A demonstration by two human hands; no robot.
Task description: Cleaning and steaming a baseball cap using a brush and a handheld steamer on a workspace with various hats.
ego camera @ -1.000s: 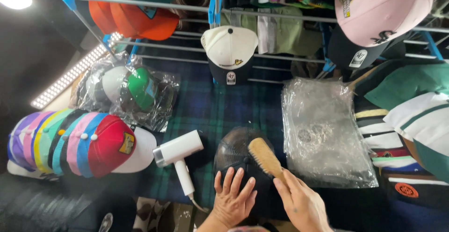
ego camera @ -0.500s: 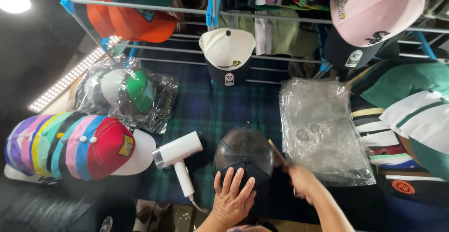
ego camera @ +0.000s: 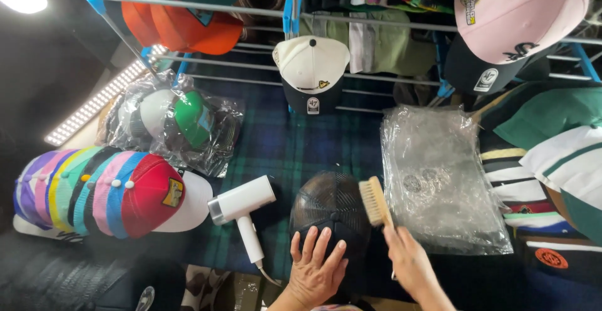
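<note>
Dark mesh-backed cap (ego camera: pixel 332 214) sits crown-up on the plaid-covered desk (ego camera: pixel 282 154), its long axis running toward the person, left hand (ego camera: pixel 315 268) pressing its near edge with fingers spread wide. Right hand (ego camera: pixel 411 264) has its fingers wrapped round a wooden bristle brush (ego camera: pixel 375 202), whose head touches the cap's right side and points away up the desk, beside a white hair dryer (ego camera: pixel 241 210).

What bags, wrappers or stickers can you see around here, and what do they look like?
Clear plastic bag: right of the dark cap, flat, crinkled, looks empty.
Clear bag of caps: upper left, holding white and green caps.
Round sticker: black and white, on a dark brim, upper right.
Small sticker: on the cream cap's dark brim.
</note>
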